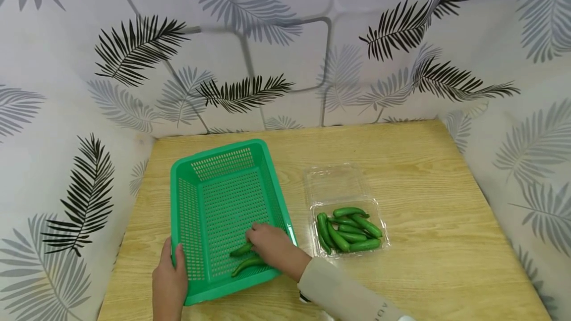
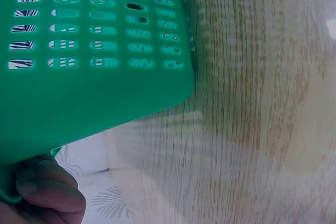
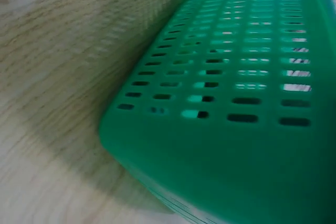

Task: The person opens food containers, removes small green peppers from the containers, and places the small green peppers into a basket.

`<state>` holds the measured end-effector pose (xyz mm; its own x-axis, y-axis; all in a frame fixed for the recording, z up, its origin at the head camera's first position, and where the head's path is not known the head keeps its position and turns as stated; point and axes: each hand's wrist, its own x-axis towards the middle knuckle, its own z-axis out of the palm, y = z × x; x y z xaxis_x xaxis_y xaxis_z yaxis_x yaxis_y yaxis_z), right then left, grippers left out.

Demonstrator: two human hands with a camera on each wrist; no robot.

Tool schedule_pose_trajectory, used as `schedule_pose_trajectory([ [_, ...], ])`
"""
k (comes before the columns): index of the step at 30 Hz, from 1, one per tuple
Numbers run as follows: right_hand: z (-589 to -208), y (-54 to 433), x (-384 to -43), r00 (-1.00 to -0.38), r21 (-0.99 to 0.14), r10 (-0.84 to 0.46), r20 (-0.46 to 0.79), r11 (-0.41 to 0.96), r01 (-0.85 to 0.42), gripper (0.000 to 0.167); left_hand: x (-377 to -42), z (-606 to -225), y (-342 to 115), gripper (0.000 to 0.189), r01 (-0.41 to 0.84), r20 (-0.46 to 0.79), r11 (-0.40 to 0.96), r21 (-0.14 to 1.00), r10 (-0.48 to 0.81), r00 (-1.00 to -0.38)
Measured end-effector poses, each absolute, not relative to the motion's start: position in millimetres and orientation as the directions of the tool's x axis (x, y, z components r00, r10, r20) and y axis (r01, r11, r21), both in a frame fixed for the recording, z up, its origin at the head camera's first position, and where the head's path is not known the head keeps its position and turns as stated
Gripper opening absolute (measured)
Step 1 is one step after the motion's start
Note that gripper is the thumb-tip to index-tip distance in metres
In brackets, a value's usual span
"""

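A green plastic basket [image 1: 178,212] with slotted walls stands on the left of the table in the head view. My left hand [image 1: 169,279] grips its near left rim; in the left wrist view curled fingers [image 2: 50,187] hold the rim. Reaching over the right rim, my right hand [image 1: 274,246] is down inside the basket, fingers curled at a green chili pepper [image 1: 241,250] whose other end they hide. A second, curved chili pepper [image 1: 247,265] lies just nearer, partly under the hand. The right wrist view shows only the basket's outer wall [image 3: 220,145] and the table.
To the basket's right lies a clear plastic clamshell box [image 1: 318,209] with several green chili peppers [image 1: 350,237] in it. Its transparent lid [image 1: 334,185] is folded back away from me. A leaf-patterned cloth wall [image 1: 285,63] borders the wooden table [image 1: 428,187] behind and at both sides.
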<state>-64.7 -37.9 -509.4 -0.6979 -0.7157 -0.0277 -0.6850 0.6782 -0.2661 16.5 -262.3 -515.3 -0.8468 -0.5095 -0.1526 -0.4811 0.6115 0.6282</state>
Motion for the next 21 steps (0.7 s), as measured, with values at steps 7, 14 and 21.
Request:
schedule_pose_trajectory([
  [7, -520, -43, -64, -0.701, -0.217, -0.711, -0.059, 0.695, -0.686, 0.010, 17, -515, -261, 0.061, -0.466, -0.139, 0.613, 0.638, -0.504, -0.852],
  [14, -525, -46, -65, -0.691, -0.206, -0.715, -0.101, 0.695, -0.689, 0.010, 17, -515, -262, 0.062, -0.466, -0.139, 0.615, 0.637, -0.503, -0.853],
  [21, -526, -46, -66, -0.696, -0.230, -0.710, -0.109, 0.699, -0.677, 0.011, 18, -516, -263, 0.061, -0.473, -0.146, 0.617, 0.629, -0.504, -0.851],
])
